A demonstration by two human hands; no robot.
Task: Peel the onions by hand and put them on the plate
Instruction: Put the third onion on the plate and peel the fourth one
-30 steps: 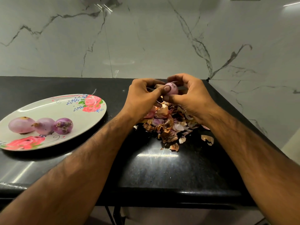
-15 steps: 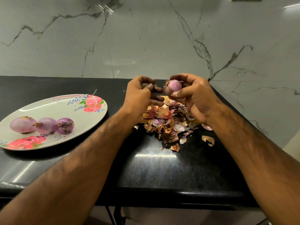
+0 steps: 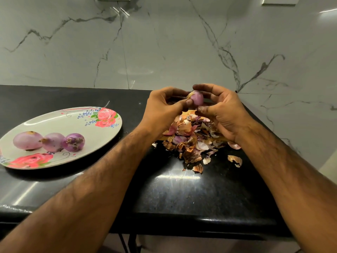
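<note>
A small purple onion (image 3: 197, 98) is held up above a heap of dry peels (image 3: 191, 139). My right hand (image 3: 222, 110) grips it from the right, fingers curled over its top and thumb under it. My left hand (image 3: 164, 110) is at its left side, thumb tip pressed on the skin and fingers curled behind it. A bit of tan skin sticks up at the onion's top left. Three peeled onions (image 3: 51, 141) lie in a row on the left part of the flowered oval plate (image 3: 102, 137).
The black stone counter (image 3: 173, 194) ends at a front edge close to me and a right edge beside the peels. Loose peel scraps (image 3: 235, 159) lie near that right edge. A marble wall (image 3: 164, 42) stands behind.
My left hand, apart from the onion half a second ago, has come back onto it. The onion stays gripped in my right hand above the peels.
</note>
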